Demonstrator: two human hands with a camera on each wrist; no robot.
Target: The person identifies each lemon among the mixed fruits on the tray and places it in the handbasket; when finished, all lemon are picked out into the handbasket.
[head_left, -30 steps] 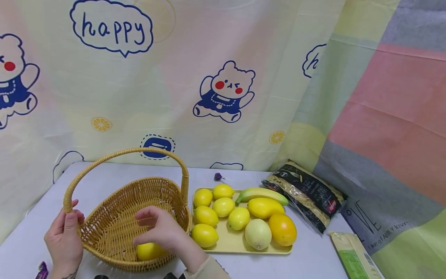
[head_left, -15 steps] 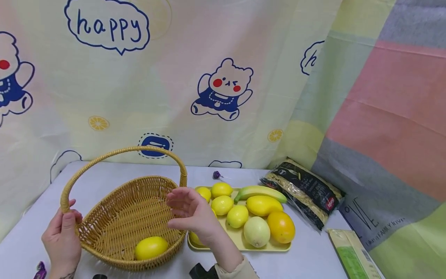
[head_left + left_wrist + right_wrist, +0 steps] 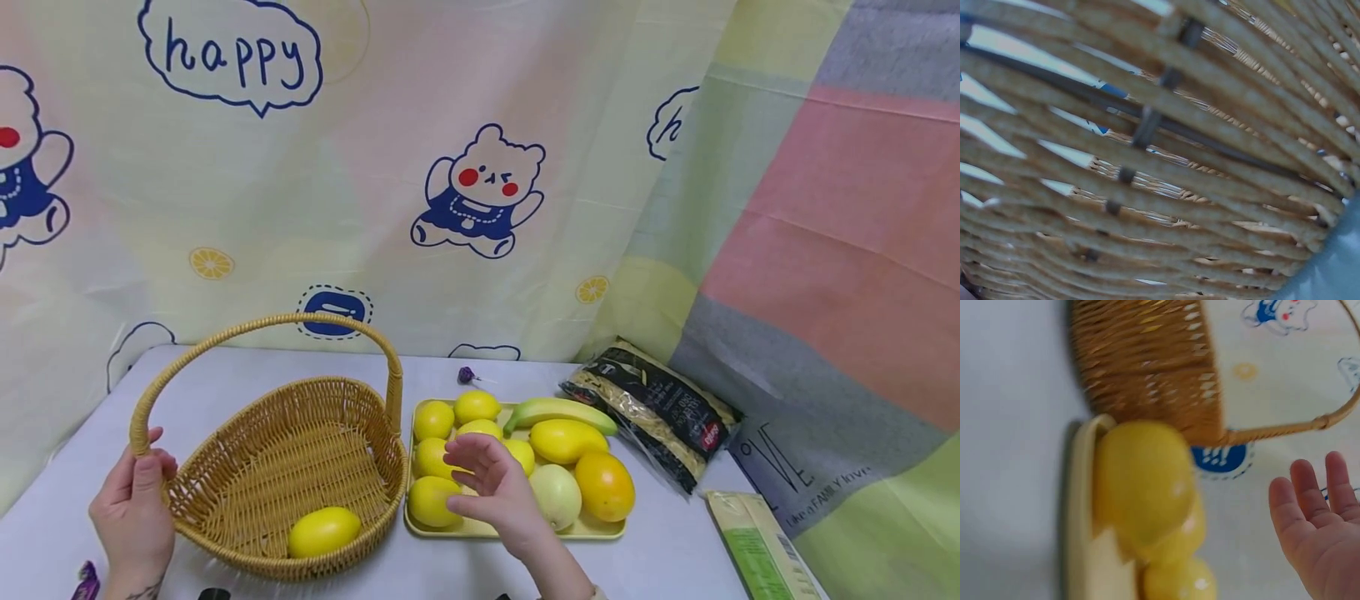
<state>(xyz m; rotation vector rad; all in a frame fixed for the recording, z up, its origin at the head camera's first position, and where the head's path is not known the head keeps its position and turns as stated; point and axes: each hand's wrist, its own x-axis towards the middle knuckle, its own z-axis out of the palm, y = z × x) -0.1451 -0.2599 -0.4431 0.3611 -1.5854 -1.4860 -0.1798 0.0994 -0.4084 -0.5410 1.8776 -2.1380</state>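
Note:
My left hand (image 3: 137, 493) grips the foot of the handle of a wicker basket (image 3: 225, 467) at its left end. One lemon (image 3: 324, 531) lies inside the basket near its front. My right hand (image 3: 483, 479) hovers open and holds nothing, just above the lemons (image 3: 433, 500) on the yellow tray (image 3: 555, 534). The left wrist view is filled by the basket's weave (image 3: 1160, 156). The right wrist view shows a lemon (image 3: 1141, 481) on the tray's rim (image 3: 1082, 519), the basket (image 3: 1147, 362) behind it and my straight fingers (image 3: 1316, 512).
The tray also carries a banana (image 3: 558, 410), a mango (image 3: 567, 442), an orange (image 3: 604, 486) and a pale round fruit (image 3: 561, 498). A dark noodle packet (image 3: 652, 412) and a green packet (image 3: 757, 546) lie to the right. A purple sweet (image 3: 467, 376) sits behind the tray.
My right hand let go of the lemon in the basket, lifted out and moved right over the tray. The left hand stayed on the handle.

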